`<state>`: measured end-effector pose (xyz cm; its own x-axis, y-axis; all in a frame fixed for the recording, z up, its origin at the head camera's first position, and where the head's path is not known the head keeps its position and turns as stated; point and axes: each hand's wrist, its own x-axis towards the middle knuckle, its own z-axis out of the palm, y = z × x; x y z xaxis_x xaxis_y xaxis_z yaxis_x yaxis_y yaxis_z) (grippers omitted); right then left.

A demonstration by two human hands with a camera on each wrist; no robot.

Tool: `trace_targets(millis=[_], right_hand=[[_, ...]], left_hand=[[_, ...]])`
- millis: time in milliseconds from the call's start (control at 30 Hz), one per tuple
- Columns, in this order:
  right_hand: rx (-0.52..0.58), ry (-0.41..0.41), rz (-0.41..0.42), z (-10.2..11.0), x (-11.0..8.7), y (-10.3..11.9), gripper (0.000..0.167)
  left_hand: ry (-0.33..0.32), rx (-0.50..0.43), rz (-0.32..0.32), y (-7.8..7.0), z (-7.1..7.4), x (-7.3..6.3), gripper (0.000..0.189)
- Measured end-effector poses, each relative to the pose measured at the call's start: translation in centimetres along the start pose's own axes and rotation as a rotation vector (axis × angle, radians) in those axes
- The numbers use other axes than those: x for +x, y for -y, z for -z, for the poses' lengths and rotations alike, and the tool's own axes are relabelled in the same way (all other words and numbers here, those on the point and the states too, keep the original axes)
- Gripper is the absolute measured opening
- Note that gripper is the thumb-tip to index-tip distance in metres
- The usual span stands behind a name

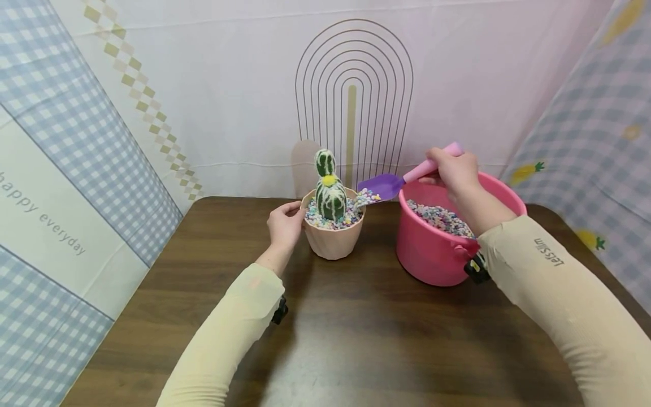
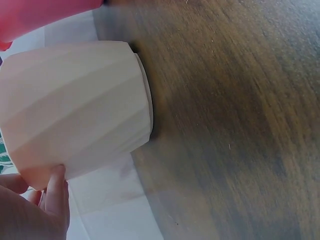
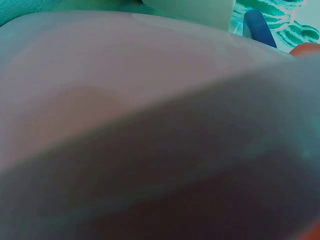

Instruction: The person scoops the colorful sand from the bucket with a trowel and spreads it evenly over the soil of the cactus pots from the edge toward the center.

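Note:
A beige flower pot [image 1: 333,240] with slanted facets holds a green-and-white knitted cactus [image 1: 331,200] with a yellow flower, set in small multicoloured pebbles [image 1: 351,216]. My left hand [image 1: 286,225] grips the pot's left side at the rim, fingers [image 2: 58,192] against its outer wall. In my right hand [image 1: 454,169] is the pink handle of a small shovel [image 1: 385,185]. Its purple blade tilts down over the pot's right rim, with pebbles at the tip. The right wrist view is mostly filled by a blurred surface close to the camera.
A pink bucket [image 1: 432,257], partly filled with the same kind of pebbles [image 1: 439,219], stands right of the pot, under my right forearm. Both sit on a dark wooden table [image 1: 335,339]. A white printed cloth [image 1: 239,102] hangs behind, with checked cloth at both sides.

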<state>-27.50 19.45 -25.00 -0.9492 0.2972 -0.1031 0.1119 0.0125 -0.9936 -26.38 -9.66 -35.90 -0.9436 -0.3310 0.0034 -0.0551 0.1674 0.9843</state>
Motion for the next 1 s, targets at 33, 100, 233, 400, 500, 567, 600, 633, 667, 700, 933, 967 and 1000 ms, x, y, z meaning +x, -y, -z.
trace_targets(millis=[33, 100, 233, 400, 500, 567, 600, 633, 667, 700, 933, 967, 1000], right_hand=[[-0.007, -0.001, -0.004, 0.0, 0.0, 0.0, 0.016], [-0.006, 0.001, -0.006, 0.0, -0.1, 0.2, 0.014], [-0.026, 0.046, 0.024, 0.0, -0.4, 0.4, 0.014], [-0.084, 0.104, 0.085, 0.0, -0.7, 0.6, 0.033], [-0.101, 0.118, 0.12, -0.1, -0.9, 0.6, 0.035], [-0.1, 0.124, 0.137, 0.0, -1.0, 0.7, 0.03], [-0.092, 0.13, 0.143, 0.1, -1.1, 0.7, 0.028], [-0.085, 0.135, 0.148, 0.2, -1.2, 0.8, 0.024], [-0.076, 0.144, 0.149, 0.3, -1.2, 0.8, 0.02], [-0.082, 0.143, 0.152, 0.6, -1.3, 0.9, 0.016], [0.137, 0.129, 0.171, 3.1, -1.4, 1.8, 0.013], [0.172, 0.113, 0.176, 3.6, -1.4, 2.0, 0.014], [0.196, 0.091, 0.176, 4.1, -1.4, 2.2, 0.013]], left_hand=[[0.002, -0.001, 0.003, -0.1, 0.0, -0.1, 0.028], [0.003, -0.002, 0.005, -0.1, 0.0, -0.2, 0.028], [0.002, -0.005, 0.006, -0.1, -0.1, -0.2, 0.029], [-0.001, 0.004, -0.002, 0.0, -0.2, -0.1, 0.028], [-0.001, 0.005, -0.005, -0.1, -0.2, -0.1, 0.028], [-0.001, 0.005, -0.005, -0.1, -0.1, -0.1, 0.028], [-0.001, 0.003, -0.007, -0.1, -0.1, -0.1, 0.029], [-0.001, 0.001, -0.007, 0.0, -0.1, -0.1, 0.029], [0.0, 0.001, -0.008, 0.0, -0.1, -0.1, 0.029], [0.0, -0.002, -0.009, -0.1, -0.1, -0.1, 0.029], [0.014, -0.01, -0.004, 0.0, 0.0, -0.1, 0.03], [0.015, -0.01, -0.004, 0.1, 0.0, 0.0, 0.03], [0.015, -0.011, -0.003, 0.1, 0.1, 0.0, 0.03]])
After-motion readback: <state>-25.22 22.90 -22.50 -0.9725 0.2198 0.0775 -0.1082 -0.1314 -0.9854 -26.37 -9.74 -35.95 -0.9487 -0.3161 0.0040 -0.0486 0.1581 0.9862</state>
